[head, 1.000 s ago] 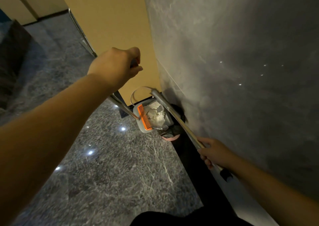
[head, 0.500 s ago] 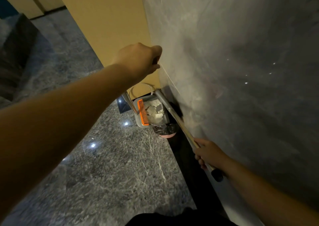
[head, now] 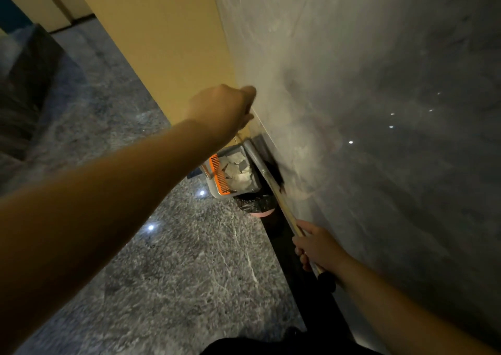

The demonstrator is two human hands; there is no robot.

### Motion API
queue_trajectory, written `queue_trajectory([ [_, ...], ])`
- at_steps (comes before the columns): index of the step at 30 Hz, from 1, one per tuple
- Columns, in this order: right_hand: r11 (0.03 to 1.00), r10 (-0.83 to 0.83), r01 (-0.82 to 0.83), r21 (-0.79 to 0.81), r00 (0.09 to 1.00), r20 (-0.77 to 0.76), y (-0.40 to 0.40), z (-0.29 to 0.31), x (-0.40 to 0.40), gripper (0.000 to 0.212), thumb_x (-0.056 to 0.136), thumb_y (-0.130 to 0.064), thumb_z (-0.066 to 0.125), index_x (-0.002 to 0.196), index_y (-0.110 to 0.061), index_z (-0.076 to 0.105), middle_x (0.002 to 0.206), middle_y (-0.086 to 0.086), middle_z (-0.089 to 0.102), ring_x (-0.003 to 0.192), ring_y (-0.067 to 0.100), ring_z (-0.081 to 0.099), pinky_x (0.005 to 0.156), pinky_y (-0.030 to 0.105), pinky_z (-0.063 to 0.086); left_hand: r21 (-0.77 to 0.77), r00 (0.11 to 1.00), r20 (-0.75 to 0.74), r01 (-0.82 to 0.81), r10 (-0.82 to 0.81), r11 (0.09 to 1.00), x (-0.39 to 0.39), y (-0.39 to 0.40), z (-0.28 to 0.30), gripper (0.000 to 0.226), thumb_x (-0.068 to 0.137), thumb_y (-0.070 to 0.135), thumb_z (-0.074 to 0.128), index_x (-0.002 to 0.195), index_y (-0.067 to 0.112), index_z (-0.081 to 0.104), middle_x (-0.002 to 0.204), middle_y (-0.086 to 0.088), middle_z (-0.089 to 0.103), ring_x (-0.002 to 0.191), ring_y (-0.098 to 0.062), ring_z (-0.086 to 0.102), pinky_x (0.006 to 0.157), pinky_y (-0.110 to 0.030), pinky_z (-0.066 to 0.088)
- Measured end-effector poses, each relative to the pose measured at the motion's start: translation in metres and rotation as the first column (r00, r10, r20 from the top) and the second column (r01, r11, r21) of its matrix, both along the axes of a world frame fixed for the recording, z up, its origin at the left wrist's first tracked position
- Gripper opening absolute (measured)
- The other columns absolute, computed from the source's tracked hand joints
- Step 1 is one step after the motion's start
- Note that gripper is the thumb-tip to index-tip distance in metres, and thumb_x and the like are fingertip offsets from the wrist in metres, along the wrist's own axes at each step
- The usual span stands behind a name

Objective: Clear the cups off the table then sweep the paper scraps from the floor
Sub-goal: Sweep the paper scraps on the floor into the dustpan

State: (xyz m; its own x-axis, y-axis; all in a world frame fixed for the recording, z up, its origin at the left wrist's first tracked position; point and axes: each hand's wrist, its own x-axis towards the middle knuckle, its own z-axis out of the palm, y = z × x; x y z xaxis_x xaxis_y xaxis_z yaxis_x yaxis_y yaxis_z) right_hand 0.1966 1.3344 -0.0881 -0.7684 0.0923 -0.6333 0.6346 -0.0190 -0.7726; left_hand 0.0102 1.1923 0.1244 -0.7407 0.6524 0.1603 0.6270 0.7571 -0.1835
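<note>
Head view shows my left hand [head: 221, 108] raised in a closed grip, presumably on the dustpan's handle, though what it pinches is hidden. My right hand [head: 315, 247] is wrapped around the long pale broom handle [head: 282, 202]. White paper scraps [head: 238, 171] lie in the grey dustpan with an orange comb edge [head: 221, 177], held above a black-lined pink bin [head: 256, 205]. They look feather-light and apt to flutter, so I would tip slowly. Glossy grey marble floor [head: 162, 273] meets a polished grey stone wall [head: 379, 110] on the right.
</note>
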Motion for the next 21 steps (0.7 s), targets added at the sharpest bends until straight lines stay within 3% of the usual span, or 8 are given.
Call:
queue_trajectory([
  [6, 1.000, -0.015, 0.015, -0.018, 1.000, -0.004, -0.002, -0.005, 0.000, 0.053, 0.090, -0.005, 0.054, 0.140, -0.021, 0.046, 0.054, 0.004, 0.052, 0.039, 0.012, 0.044, 0.041, 0.025, 0.041, -0.080, 0.980, 0.118, 0.167, -0.157, 0.983, -0.002, -0.007, 0.000, 0.025, 0.094, 0.036, 0.060, 0.107, 0.017, 0.050, 0.087, -0.008, 0.066, 0.070, -0.025, 0.059, 0.055, -0.031, 0.046],
  [10, 0.998, -0.057, 0.057, -0.023, 0.998, 0.015, -0.001, -0.009, 0.000, 0.053, 0.091, -0.001, 0.050, 0.140, -0.020, 0.046, 0.056, 0.007, 0.051, 0.037, 0.012, 0.042, 0.038, 0.022, 0.039, -0.070, 0.953, 0.272, 0.159, -0.135, 0.985, -0.006, -0.015, 0.006, 0.027, 0.092, 0.038, 0.061, 0.110, 0.019, 0.053, 0.090, -0.005, 0.066, 0.072, -0.018, 0.056, 0.055, -0.024, 0.038],
  [13, 0.997, -0.067, 0.068, -0.029, 0.997, 0.023, 0.000, -0.009, -0.001, 0.049, 0.091, -0.002, 0.048, 0.136, -0.021, 0.050, 0.056, 0.007, 0.051, 0.036, 0.012, 0.042, 0.039, 0.022, 0.040, -0.112, 0.922, 0.382, 0.122, -0.070, 0.986, -0.002, -0.017, 0.003, 0.026, 0.094, 0.042, 0.056, 0.109, 0.022, 0.051, 0.092, -0.005, 0.066, 0.072, -0.016, 0.057, 0.067, -0.033, 0.051],
  [16, 0.993, -0.101, 0.103, -0.060, 0.994, 0.032, -0.003, -0.010, -0.001, 0.049, 0.091, -0.001, 0.047, 0.135, -0.023, 0.050, 0.054, 0.006, 0.049, 0.035, 0.012, 0.040, 0.039, 0.022, 0.040, -0.146, 0.947, 0.314, 0.112, -0.061, 0.983, 0.003, -0.020, -0.002, 0.025, 0.095, 0.039, 0.055, 0.110, 0.020, 0.050, 0.092, -0.008, 0.066, 0.073, -0.021, 0.058, 0.068, -0.038, 0.054],
  [18, 0.992, -0.108, 0.110, -0.068, 0.994, 0.032, -0.004, -0.012, 0.000, 0.051, 0.091, -0.001, 0.047, 0.137, -0.022, 0.049, 0.052, 0.005, 0.048, 0.034, 0.012, 0.039, 0.038, 0.022, 0.039, -0.155, 0.968, 0.233, 0.135, -0.097, 0.979, 0.005, -0.018, -0.003, 0.023, 0.095, 0.038, 0.055, 0.109, 0.021, 0.050, 0.091, -0.007, 0.067, 0.073, -0.023, 0.058, 0.062, -0.035, 0.052],
  [21, 0.994, -0.094, 0.096, -0.050, 0.995, 0.045, -0.005, -0.015, 0.003, 0.057, 0.092, -0.001, 0.048, 0.145, -0.021, 0.039, 0.054, 0.007, 0.049, 0.034, 0.012, 0.040, 0.037, 0.022, 0.039, -0.155, 0.965, 0.236, 0.152, -0.113, 0.976, 0.010, -0.012, -0.003, 0.020, 0.095, 0.037, 0.055, 0.108, 0.022, 0.051, 0.092, -0.006, 0.067, 0.075, -0.023, 0.058, 0.059, -0.031, 0.048],
])
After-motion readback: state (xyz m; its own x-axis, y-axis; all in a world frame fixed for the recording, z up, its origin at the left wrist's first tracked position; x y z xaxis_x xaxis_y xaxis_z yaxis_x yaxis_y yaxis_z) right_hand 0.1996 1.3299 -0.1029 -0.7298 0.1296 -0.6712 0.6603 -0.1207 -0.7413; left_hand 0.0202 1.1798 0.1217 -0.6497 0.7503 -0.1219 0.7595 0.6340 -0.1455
